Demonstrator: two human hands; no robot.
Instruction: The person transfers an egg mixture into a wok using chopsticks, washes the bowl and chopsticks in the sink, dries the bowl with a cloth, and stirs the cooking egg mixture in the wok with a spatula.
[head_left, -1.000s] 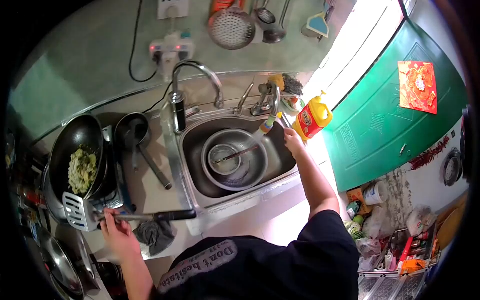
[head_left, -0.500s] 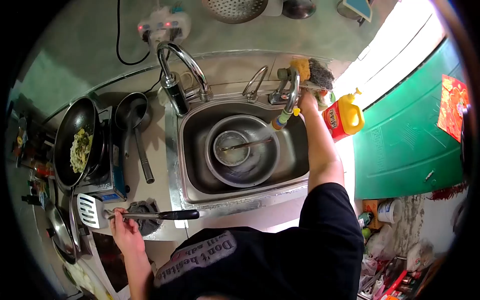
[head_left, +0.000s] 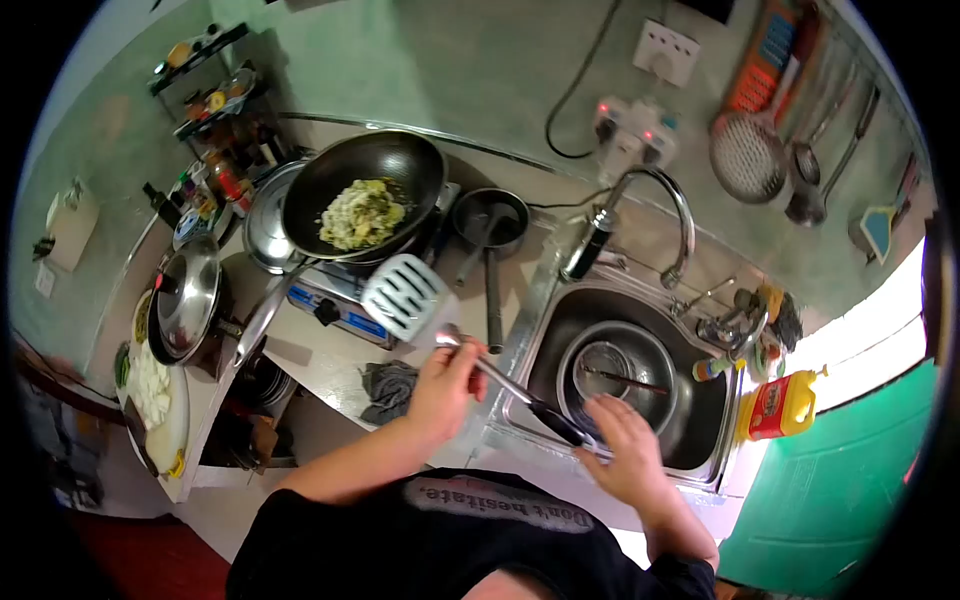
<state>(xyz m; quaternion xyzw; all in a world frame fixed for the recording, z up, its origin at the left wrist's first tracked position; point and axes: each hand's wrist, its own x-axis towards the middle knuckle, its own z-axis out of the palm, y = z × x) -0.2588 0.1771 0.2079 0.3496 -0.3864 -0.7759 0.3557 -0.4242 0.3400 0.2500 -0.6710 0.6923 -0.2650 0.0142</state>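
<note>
Head view: left hand (head_left: 447, 395) pinching slotted, black-handled metal spatula (head_left: 508, 383); right hand (head_left: 628, 450) spread — lone pinch could slip.

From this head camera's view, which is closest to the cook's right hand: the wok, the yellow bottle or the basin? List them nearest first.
Nearest to the right hand:
1. Basin, in the sink, just beyond the fingers.
2. Yellow bottle, to the right.
3. Wok, far left.
</note>
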